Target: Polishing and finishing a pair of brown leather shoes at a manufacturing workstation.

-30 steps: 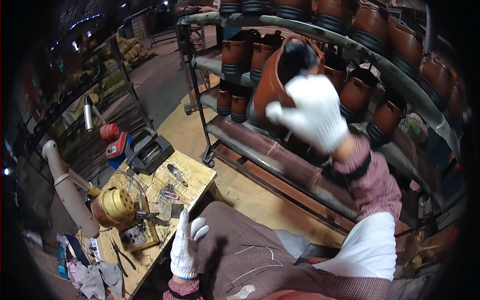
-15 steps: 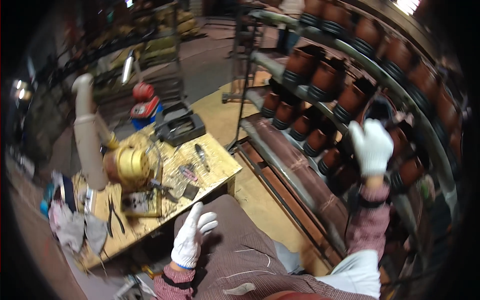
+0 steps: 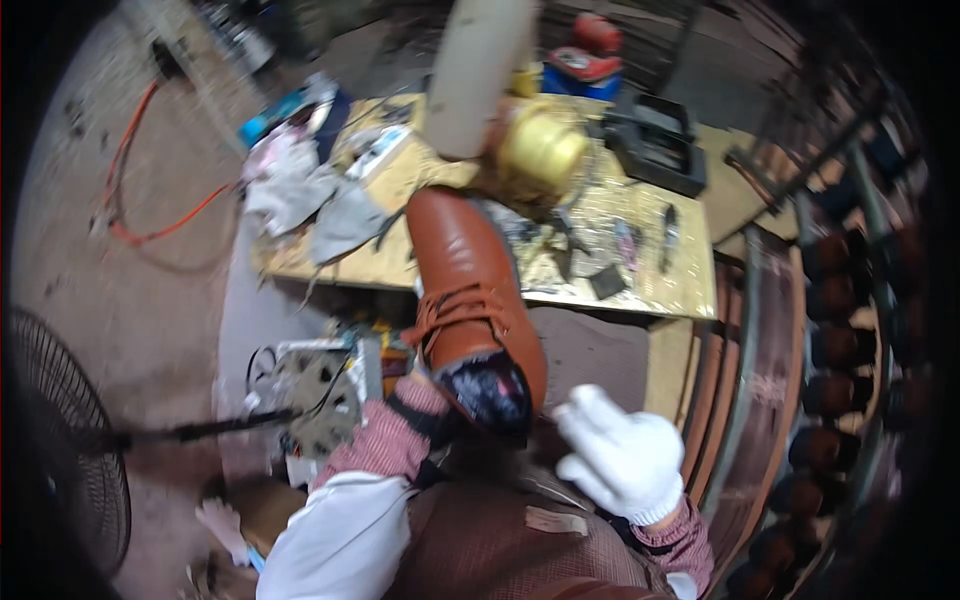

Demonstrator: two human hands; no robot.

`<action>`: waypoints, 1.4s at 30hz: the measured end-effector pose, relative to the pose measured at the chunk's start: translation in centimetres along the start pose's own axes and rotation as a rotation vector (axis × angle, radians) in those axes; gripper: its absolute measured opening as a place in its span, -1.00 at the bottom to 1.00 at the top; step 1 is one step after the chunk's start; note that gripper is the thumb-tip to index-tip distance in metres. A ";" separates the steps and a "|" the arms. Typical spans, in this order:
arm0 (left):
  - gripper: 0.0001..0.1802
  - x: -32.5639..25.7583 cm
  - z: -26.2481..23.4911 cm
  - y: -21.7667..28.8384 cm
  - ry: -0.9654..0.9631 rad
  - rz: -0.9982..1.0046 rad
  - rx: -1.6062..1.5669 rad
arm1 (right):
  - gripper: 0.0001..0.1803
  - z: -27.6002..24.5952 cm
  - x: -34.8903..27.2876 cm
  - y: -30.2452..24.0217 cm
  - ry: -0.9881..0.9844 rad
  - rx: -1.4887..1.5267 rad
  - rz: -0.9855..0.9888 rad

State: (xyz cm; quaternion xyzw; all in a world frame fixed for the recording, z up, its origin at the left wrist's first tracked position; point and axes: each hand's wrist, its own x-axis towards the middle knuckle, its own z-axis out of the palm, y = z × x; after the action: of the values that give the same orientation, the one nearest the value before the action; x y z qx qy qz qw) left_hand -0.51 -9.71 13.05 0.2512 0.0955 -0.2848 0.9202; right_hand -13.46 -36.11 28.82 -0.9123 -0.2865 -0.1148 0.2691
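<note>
We're holding a tan lace-up shoe [image 3: 470, 300] up over the cluttered table [image 3: 690, 285], left hand tucked inside it so can't tell its grip, gloved right hand [image 3: 622, 455] hanging open beside the heel, brass pot [image 3: 540, 150] and rags [image 3: 300, 190] sitting behind, shoe racks [image 3: 850, 340] running along our right.

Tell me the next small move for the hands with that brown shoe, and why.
Probably bring the right hand up to steady the brown lace-up shoe. The left hand seems to sit inside the shoe, its forearm entering the opening, so it is hidden. The shoe points toward the cluttered workbench, while the gloved right hand hovers open just beside its heel, holding nothing.
</note>
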 end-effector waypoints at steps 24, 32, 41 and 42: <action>-0.05 1.8 0.8 3.8 -0.841 0.226 -0.587 | -0.52 4.6 -4.1 2.7 -0.006 -0.104 0.374; 0.02 -0.3 -2.9 4.6 -0.158 0.144 0.013 | -0.52 5.3 -5.9 2.1 -0.028 -0.132 0.387; -0.19 4.9 0.1 8.0 0.386 0.517 0.510 | -0.53 6.6 -7.2 3.8 -0.035 -0.117 0.428; -0.17 4.9 0.6 8.2 0.397 0.530 0.514 | -0.53 6.7 -7.2 4.1 -0.040 -0.122 0.433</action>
State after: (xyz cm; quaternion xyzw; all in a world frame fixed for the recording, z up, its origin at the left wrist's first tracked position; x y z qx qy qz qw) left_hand 8.26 -6.51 15.39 0.5385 0.1291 0.0015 0.8327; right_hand -16.53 -38.54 18.94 -0.9692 -0.0817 -0.0535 0.2260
